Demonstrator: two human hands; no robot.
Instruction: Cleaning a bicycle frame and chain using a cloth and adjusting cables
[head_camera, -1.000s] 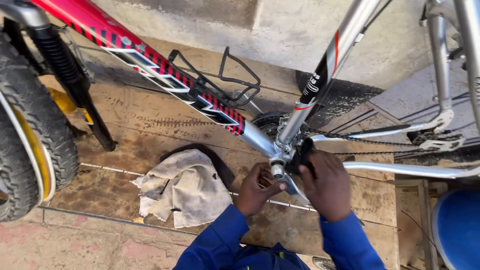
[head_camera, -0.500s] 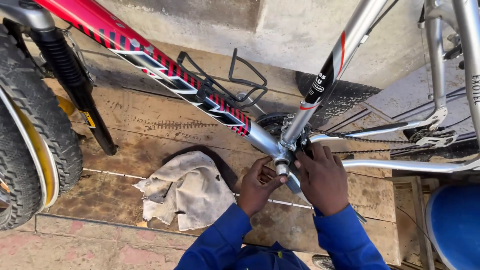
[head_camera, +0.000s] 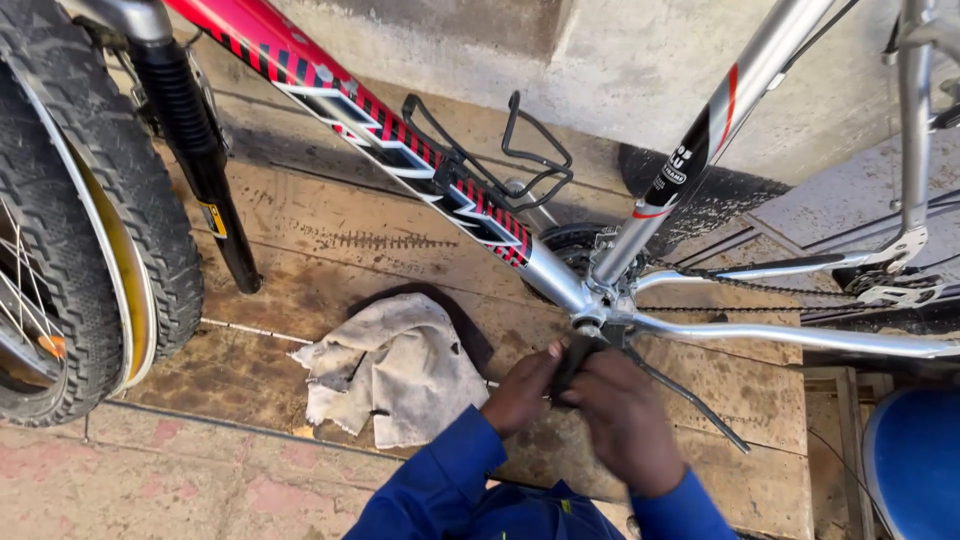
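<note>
A bicycle with a red and silver frame (head_camera: 420, 170) stands over a stained wooden platform. Its bottom bracket (head_camera: 590, 318) is at centre. Just below it my left hand (head_camera: 520, 392) and my right hand (head_camera: 625, 425) are close together, both in blue sleeves. Between them they grip a small dark part (head_camera: 572, 362), whose shape is blurred and partly hidden by my fingers. The part's top end sits right under the bottom bracket.
A dirty grey rag (head_camera: 395, 368) lies left of my hands. The knobby front tyre (head_camera: 70, 210) and black fork (head_camera: 195, 150) fill the left. A black bottle cage (head_camera: 505, 165), chain (head_camera: 760, 287), thin kickstand (head_camera: 690, 400) and blue round object (head_camera: 915, 460) are nearby.
My hands have dropped a little from the bottom bracket and closed together around the dark part. The view has shifted slightly; the bicycle and the rag stay where they were.
</note>
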